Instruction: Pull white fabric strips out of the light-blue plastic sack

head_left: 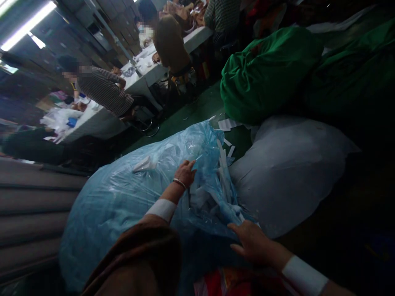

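A big blue translucent plastic bag [123, 197] lies in front of me, its mouth open toward the right and full of white paper strips [224, 181]. My left hand [186, 172] grips the upper edge of the bag's opening. My right hand [251, 242] rests on the lower edge of the opening, fingers pinching the plastic. Both wrists wear white cuffs under brown sleeves.
A pale grey stuffed sack [290, 168] lies right of the blue bag, a green sack [265, 74] behind it. Loose white slips [226, 124] dot the green floor. Several people sit at white tables [145, 76] at the back left. Grey steps [31, 205] are at left.
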Motion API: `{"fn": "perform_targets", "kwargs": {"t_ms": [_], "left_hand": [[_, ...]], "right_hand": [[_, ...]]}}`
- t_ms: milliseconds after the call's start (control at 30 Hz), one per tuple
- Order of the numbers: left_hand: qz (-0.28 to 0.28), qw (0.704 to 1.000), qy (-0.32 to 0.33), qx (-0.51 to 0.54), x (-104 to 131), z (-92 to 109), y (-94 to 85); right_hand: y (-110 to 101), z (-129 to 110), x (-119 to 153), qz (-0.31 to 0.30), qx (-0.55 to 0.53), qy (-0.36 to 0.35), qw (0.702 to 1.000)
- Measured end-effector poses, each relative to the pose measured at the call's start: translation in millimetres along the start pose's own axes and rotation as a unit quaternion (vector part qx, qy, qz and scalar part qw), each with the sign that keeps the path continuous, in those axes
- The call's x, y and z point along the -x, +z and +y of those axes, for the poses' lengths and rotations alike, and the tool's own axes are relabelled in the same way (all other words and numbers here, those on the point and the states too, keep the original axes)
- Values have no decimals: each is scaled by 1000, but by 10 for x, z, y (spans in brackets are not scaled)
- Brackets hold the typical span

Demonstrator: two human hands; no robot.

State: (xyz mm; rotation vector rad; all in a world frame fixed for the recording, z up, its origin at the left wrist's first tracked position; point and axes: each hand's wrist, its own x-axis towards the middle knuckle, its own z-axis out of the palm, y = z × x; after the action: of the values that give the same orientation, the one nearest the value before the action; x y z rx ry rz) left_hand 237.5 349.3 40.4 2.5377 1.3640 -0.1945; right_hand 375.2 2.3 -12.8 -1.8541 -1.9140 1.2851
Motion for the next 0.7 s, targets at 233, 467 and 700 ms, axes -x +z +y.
{"fn": "perform_targets", "kwargs": {"t_ms": [233, 467, 700], "left_hand": [[-197, 948, 250, -1, 1600, -149, 184], [-238, 946, 200, -93, 2013, -501, 29], [-232, 958, 142, -94, 1866, -894, -165]], "right_hand": [[-453, -519, -373, -152, -119, -91, 977], [-289, -1300, -881, -131, -136, -63, 980], [-85, -1334, -522, -80, -123, -58, 987]]}}
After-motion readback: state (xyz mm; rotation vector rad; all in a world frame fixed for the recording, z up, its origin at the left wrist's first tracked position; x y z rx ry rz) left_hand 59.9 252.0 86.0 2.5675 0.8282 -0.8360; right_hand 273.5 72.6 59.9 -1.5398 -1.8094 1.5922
